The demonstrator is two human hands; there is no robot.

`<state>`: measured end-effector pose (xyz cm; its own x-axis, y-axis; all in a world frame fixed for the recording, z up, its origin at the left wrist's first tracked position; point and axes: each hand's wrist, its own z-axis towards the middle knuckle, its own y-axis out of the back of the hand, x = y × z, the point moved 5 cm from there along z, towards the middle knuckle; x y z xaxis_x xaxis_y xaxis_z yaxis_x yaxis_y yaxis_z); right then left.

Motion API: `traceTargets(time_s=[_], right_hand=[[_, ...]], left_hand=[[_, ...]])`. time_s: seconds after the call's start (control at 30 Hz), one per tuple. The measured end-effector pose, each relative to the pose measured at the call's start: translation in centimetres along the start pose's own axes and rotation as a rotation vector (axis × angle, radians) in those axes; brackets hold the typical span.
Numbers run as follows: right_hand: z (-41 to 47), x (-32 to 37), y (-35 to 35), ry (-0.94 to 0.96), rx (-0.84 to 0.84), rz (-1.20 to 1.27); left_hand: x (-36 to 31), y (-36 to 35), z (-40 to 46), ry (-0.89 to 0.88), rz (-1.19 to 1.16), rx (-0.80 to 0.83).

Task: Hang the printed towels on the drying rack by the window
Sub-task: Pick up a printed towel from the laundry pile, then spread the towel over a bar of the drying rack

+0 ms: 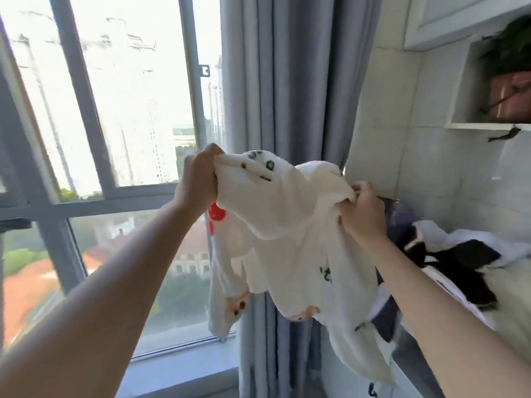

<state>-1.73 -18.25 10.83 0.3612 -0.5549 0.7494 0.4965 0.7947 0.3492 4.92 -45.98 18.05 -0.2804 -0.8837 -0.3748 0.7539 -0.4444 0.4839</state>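
A white printed towel (290, 225) with dark, red and orange marks hangs bunched in the air in front of the grey curtain. My left hand (198, 179) grips its upper left corner. My right hand (362, 214) grips the upper right part of its edge. The cloth sags between both hands and droops down past the window sill. No drying rack shows in this view.
A large window (115, 110) with grey frames fills the left. A grey curtain (287, 81) hangs in the middle. At the right, a pile of white and black laundry (465, 259) lies below a tiled wall, with a shelf holding a potted plant (508, 81) above.
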Motion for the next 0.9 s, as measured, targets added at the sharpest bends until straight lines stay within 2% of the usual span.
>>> traceTargets(time_s=[0.13,0.33,0.47,0.57,0.63,0.67,0.73,0.8,0.9], right_hand=[[-4.7,4.0,-6.6,-0.018,0.138,0.003],[-11.4,8.3,-13.0,-0.125,0.274,0.017],[-16.4,12.6,-16.4,-0.174,0.618,0.077],[-20.2,18.0,-17.9,-0.088,0.85,0.226],[-22.0,21.3,-19.0,0.029,0.936,0.249],[-22.5,22.5,-19.6,0.098,0.91,0.231],[-22.4,24.0,-20.2,0.157,0.733,0.202],[-21.4,23.8,-20.2,0.085,0.6,0.278],[-20.1,24.2,-20.7,0.005,0.579,0.348]], left_hand=[[6.3,6.8,-1.9,0.0,0.174,-0.007],[13.6,13.8,-5.2,0.088,0.303,0.095],[15.8,16.1,-6.4,0.097,0.269,0.167],[16.1,16.6,-7.2,0.184,0.212,0.132],[15.7,16.3,-7.7,0.196,0.136,0.159],[15.6,16.3,-8.0,0.194,0.115,0.173],[15.9,17.2,-8.3,0.206,0.088,0.17],[16.7,18.5,-8.4,0.234,0.076,0.184],[18.5,20.1,-9.5,0.326,0.026,0.327]])
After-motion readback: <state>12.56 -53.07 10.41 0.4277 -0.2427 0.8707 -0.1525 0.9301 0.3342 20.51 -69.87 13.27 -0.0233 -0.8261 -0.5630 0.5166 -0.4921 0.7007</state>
